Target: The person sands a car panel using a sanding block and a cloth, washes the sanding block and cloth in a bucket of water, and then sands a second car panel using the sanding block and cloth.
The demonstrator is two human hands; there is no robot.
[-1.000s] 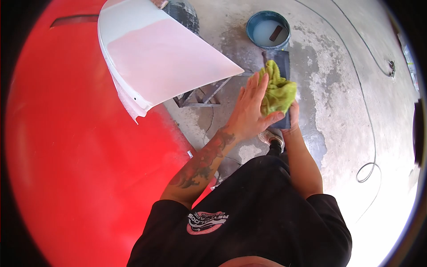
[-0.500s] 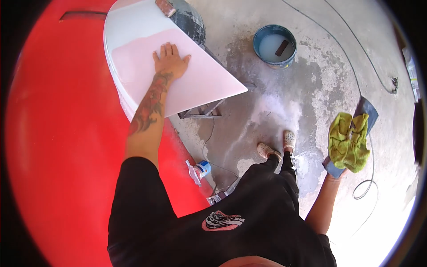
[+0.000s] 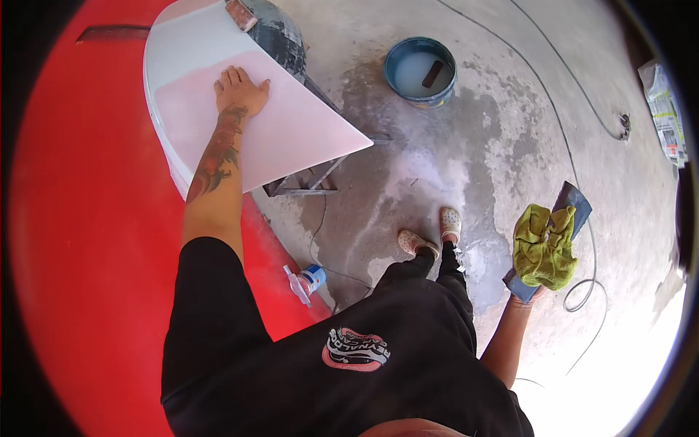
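A pale panel (image 3: 291,127), white at the far end and pinkish nearer me, is supported above the floor beside a red painted surface. My left hand (image 3: 242,93) lies flat on its pink part, palm down, with the thumb apart from the fingers. To the right, my right hand (image 3: 539,293) grips a crumpled yellow-green cloth (image 3: 546,247) together with a dark blue-grey sheet (image 3: 572,202), which looks like sandpaper. Most of that hand's fingers are hidden behind the cloth and sheet. A reddish-brown block (image 3: 241,14) rests at the panel's far edge.
A blue bucket (image 3: 389,79) of cloudy water holds a dark strip (image 3: 432,73). A metal stand (image 3: 309,178) shows under the panel. Hoses or cables (image 3: 550,95) cross the floor on the right. A blue-labelled can (image 3: 313,278) stands by the red surface (image 3: 80,218).
The whole view has shifted, so the panel, bucket and floor appear farther left. My left hand stays flat on the panel, and my right hand still holds the cloth and sheet.
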